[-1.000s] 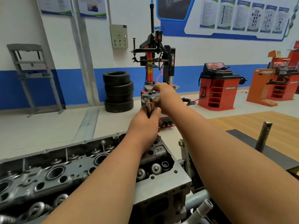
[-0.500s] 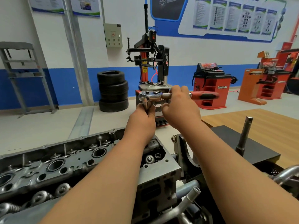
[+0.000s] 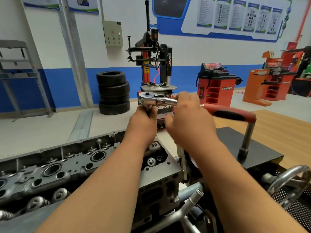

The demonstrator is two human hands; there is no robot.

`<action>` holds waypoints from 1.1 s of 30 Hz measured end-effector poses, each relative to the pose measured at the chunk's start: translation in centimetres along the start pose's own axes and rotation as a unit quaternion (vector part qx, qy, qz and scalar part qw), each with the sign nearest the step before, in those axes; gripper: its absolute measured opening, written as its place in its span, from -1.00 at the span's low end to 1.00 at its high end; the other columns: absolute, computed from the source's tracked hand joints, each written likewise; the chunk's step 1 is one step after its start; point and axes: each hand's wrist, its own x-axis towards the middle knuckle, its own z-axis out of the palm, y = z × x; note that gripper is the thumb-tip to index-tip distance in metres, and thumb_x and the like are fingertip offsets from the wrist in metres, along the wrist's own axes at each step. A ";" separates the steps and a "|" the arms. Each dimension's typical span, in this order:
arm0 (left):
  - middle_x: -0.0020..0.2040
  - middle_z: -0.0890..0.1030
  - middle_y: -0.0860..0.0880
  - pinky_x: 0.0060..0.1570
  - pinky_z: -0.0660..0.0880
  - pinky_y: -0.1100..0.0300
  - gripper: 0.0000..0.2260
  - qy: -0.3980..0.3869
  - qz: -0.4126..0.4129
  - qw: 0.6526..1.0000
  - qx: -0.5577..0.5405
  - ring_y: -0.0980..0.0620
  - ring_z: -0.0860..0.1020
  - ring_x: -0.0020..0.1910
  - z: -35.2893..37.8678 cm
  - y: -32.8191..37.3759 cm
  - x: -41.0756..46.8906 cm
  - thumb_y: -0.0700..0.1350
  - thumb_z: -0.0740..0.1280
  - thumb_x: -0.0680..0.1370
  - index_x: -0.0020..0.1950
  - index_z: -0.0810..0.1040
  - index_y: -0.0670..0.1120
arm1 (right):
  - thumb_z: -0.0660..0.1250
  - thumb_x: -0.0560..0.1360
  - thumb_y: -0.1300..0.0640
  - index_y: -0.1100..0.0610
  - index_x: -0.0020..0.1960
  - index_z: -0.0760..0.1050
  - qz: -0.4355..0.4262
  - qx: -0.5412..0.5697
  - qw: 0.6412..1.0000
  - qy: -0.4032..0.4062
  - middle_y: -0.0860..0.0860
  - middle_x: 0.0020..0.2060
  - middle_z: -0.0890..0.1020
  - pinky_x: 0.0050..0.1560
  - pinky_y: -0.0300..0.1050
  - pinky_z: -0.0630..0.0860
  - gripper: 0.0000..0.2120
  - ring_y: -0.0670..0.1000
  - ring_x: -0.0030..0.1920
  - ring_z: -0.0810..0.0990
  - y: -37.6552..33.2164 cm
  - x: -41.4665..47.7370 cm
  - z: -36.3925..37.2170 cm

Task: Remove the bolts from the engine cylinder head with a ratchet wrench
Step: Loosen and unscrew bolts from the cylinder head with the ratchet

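Note:
The grey engine cylinder head (image 3: 70, 167) lies across the lower left, with valve springs along its near edge. Above its right end stands a ratchet wrench (image 3: 157, 99) with a chrome head and a red and black handle (image 3: 230, 113) pointing right. My left hand (image 3: 143, 122) grips the extension bar just under the chrome head; the bar's lower part is hidden behind that hand. My right hand (image 3: 188, 120) holds the wrench shaft where chrome meets the red grip. One bolt head (image 3: 151, 161) shows in a recess at the right end of the cylinder head.
A black stand top (image 3: 259, 148) with an upright metal lever (image 3: 246, 140) sits to the right. A chrome handwheel (image 3: 289, 185) and pipes lie at lower right. Stacked tyres (image 3: 113, 92), a tyre changer (image 3: 154, 64) and red machines (image 3: 217, 84) stand behind.
The wrench handle has swung round to the right, from end-on to pointing sideways. My right hand moved with it along the shaft. My left hand stayed on the extension bar.

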 end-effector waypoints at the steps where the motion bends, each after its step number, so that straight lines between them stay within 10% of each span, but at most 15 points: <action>1: -0.06 0.58 -0.10 0.00 0.52 -0.02 -0.85 -0.005 0.000 1.000 -0.022 -0.14 0.57 -0.04 -0.1 0.0 0.0 0.08 0.17 0.61 -0.01 0.41 0.03 | 0.24 0.52 0.03 0.12 0.19 0.30 0.007 0.018 1.000 -0.009 0.06 0.03 0.37 -0.45 -0.16 0.16 -0.69 0.06 -0.23 0.37 0.5 1.3 0.2; 10: -0.06 0.58 0.09 -0.11 0.49 0.12 -0.97 0.033 0.046 0.998 -0.036 0.00 0.58 -0.04 -0.7 -0.4 0.1 0.05 0.20 0.60 -0.03 0.40 0.16 | 0.24 0.53 0.15 0.08 -0.07 0.38 -0.065 0.053 0.989 -0.121 -0.02 -0.31 0.41 -0.23 -0.16 0.24 -0.96 0.02 -0.26 0.39 -1.0 11.2 5.5; 18: -0.03 0.61 -0.06 -0.01 0.57 -0.06 -0.83 0.068 0.050 0.996 -0.009 -0.11 0.61 -0.08 -0.6 -0.6 0.6 0.03 0.23 0.59 0.11 0.50 0.01 | 0.31 0.47 0.30 -0.02 -0.27 0.29 -0.110 0.242 0.955 -0.133 -0.15 -0.34 0.35 -0.40 -0.42 0.25 -0.69 -0.22 -0.35 0.29 -2.8 11.9 7.7; 33: -0.06 0.61 -0.07 -0.07 0.56 -0.01 -0.78 0.052 0.045 0.997 0.046 -0.11 0.59 -0.09 -0.6 0.2 -0.1 0.06 0.21 0.60 0.10 0.51 -0.04 | 0.28 0.48 0.11 0.11 0.10 0.41 0.025 0.133 0.991 0.007 0.05 0.09 0.40 -0.23 -0.09 0.34 -0.78 0.05 -0.17 0.41 0.7 6.4 4.8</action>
